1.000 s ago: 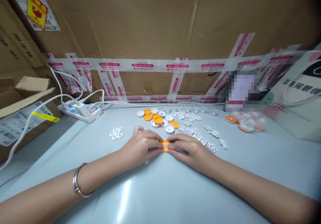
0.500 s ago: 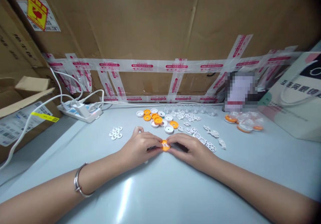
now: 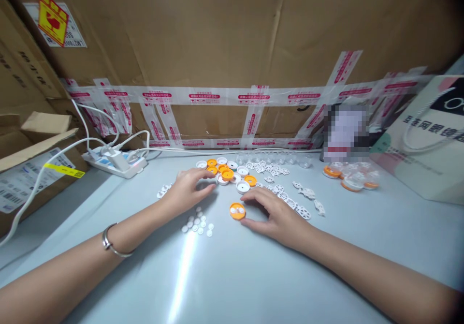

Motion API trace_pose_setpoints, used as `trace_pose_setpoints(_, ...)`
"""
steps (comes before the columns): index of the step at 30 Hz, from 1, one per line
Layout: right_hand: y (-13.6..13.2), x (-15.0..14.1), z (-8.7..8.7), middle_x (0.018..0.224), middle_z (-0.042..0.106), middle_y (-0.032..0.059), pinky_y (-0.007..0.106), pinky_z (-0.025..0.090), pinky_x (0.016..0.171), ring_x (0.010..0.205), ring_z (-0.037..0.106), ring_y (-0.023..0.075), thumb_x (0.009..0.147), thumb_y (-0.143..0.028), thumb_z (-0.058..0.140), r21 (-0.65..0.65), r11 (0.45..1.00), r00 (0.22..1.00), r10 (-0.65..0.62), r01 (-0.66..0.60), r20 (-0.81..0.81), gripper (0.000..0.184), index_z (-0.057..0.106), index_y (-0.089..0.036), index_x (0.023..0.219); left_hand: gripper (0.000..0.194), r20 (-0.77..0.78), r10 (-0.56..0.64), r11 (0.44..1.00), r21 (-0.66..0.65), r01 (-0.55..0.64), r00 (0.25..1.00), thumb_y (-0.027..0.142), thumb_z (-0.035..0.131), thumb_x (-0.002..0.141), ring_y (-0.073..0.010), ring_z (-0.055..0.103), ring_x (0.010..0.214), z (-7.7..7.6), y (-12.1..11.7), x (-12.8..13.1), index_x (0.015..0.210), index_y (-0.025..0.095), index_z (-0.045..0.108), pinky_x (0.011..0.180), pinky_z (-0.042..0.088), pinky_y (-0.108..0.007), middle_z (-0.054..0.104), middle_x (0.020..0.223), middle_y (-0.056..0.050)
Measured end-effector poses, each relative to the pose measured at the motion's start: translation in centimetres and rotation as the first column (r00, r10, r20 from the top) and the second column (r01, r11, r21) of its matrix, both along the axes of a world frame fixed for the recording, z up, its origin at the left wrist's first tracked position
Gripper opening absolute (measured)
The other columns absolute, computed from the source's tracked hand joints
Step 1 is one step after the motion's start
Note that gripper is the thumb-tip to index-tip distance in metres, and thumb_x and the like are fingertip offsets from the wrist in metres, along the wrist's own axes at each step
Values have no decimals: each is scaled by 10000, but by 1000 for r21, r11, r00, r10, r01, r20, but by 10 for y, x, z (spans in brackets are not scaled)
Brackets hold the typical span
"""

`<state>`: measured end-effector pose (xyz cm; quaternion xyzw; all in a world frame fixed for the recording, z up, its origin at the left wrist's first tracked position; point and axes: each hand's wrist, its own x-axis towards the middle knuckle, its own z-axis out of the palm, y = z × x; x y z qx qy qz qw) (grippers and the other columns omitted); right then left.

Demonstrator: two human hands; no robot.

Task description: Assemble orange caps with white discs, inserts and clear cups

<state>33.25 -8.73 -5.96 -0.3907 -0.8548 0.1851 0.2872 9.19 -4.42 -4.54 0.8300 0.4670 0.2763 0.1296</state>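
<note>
The left hand (image 3: 187, 188), thumb and fingers spread apart and holding nothing visible, reaches beside the cluster of round orange and white plastic rings (image 3: 227, 174). The right hand (image 3: 275, 213) is parted around the near-right edge of a shallow orange plastic cup (image 3: 238, 211) on the pale blue-grey surface (image 3: 232, 275); contact is unclear.

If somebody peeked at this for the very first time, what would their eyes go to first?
Probably the bright orange disc with little white bits in it, in the middle of the pale table, right by the right hand's fingertips. Just behind it is a cluster of orange and white rings. Then there's the yellow-and-red sticker, high up on the left of the big cardboard box.
</note>
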Motion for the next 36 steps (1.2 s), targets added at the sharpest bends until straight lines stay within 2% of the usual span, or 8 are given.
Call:
trace_pose_setpoints(5, 1, -1, 0, 1012, 564, 62, 346, 433, 847, 970, 523, 200, 743, -316, 636, -43, 998, 999, -41, 42, 18, 298, 523, -201, 994, 256, -47, 20, 999, -36, -21, 999, 339, 544, 807, -214, 563, 977, -5, 8, 8, 1039, 233, 566, 860, 402, -350, 621, 1081, -25)
trace_pose_setpoints(7, 1, -1, 0, 1006, 558, 58, 348, 431, 843, 964, 520, 200, 743, -323, 634, -58, 997, 999, -46, 47, 17, 297, 518, -206, 991, 337, -62, 15, 1000, -26, -17, 998, 363, 547, 807, -223, 557, 981, -6, 8, 13, 1123, 250, 516, 863, 388, -374, 593, 1132, -37)
trace_pose_setpoints(11, 1, -1, -1, 1010, 549, 51, 345, 420, 848, 965, 513, 198, 743, -348, 632, -82, 996, 999, -48, 48, 5, 308, 514, -214, 995, 476, -105, -33, 999, 32, 36, 994, 386, 537, 823, -250, 465, 1135, -6, 7, 20, 1268, 304, 390, 912, 320, -412, 495, 1281, -58)
trace_pose_setpoints(17, 2, -1, -1, 1010, 547, 45, 331, 412, 845, 967, 505, 193, 749, -350, 628, -98, 994, 999, -37, 38, 4, 306, 517, -218, 1001, 201, -164, -50, 992, 109, 68, 985, 327, 483, 871, -215, 486, 1120, -10, 7, 22, 1043, 283, 577, 889, 280, -373, 546, 1232, -17)
trace_pose_setpoints(25, 2, -1, -2, 988, 541, 37, 331, 403, 847, 962, 496, 192, 747, -341, 632, -80, 996, 999, -41, 42, 15, 279, 522, -223, 975, 89, -107, -31, 990, 134, 46, 994, 244, 482, 864, -183, 540, 1015, -9, 8, 17, 918, 222, 550, 854, 263, -347, 620, 1081, -10)
trace_pose_setpoints(31, 0, 0, 3, 1022, 507, 48, 359, 415, 842, 976, 473, 211, 705, -433, 665, -86, 990, 993, -114, 115, 19, 403, 490, -228, 1005, 74, -219, 25, 993, 121, 1, 975, 259, 495, 815, -190, 531, 952, 3, 4, 9, 796, 200, 536, 790, 263, -338, 603, 983, -1)
trace_pose_setpoints(33, 0, 0, 3, 1012, 508, 46, 362, 415, 843, 968, 471, 206, 763, -445, 603, -80, 986, 990, -144, 144, 3, 351, 484, -234, 1018, 95, -258, 29, 996, 87, -7, 966, 271, 493, 800, -196, 524, 926, 6, 3, 6, 763, 192, 531, 786, 263, -345, 593, 947, -5)
trace_pose_setpoints(36, 4, 1, 1, 987, 506, 53, 377, 397, 869, 971, 462, 199, 880, -328, 452, -13, 977, 977, -213, 214, 16, 186, 504, -237, 1034, 66, -294, 16, 999, 47, -3, 956, 245, 495, 763, -200, 510, 899, 7, 2, 3, 750, 191, 530, 786, 262, -356, 576, 890, -6)
